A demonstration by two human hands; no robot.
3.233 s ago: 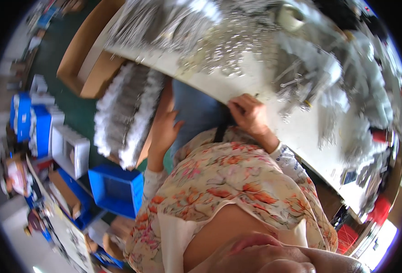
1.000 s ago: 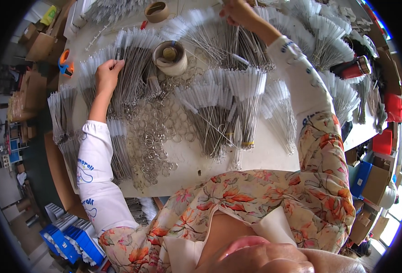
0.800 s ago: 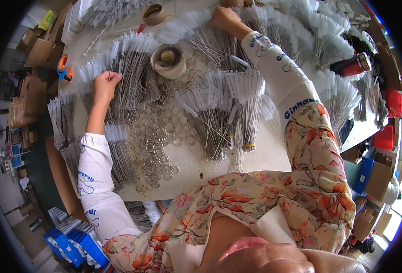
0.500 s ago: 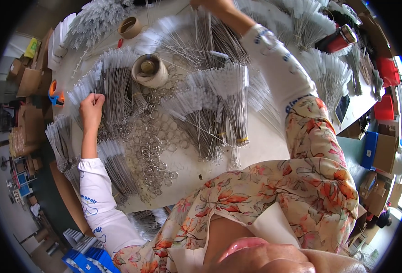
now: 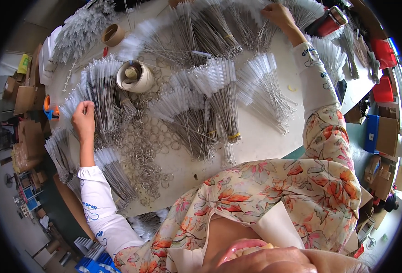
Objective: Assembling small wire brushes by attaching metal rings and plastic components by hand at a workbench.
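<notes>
My left hand (image 5: 83,120) is closed in a pinch at the left side of the table, beside an upright-fanned bundle of wire-handled brushes (image 5: 104,98). Whatever its fingertips hold is too small to make out. Far off at the back right, my right hand (image 5: 280,17) has its fingers curled together against more brushes (image 5: 301,13); what they grip is hidden. Between my arms lie brush bundles with white bristles, one tied with a yellow band (image 5: 234,136). A heap of metal split rings (image 5: 142,150) spreads to their left. Looser brushes (image 5: 269,91) lie right of centre.
A wide tape roll (image 5: 135,77) stands behind the rings, with a brown tape roll (image 5: 112,35) farther back. Orange-handled scissors (image 5: 50,108) are at the left edge. A red-and-black flask (image 5: 330,22) lies at the back right, near red bins (image 5: 383,93).
My right hand has swung right from the back middle to the brushes at the back right. My left hand has shifted slightly down and left in view, still pinched.
</notes>
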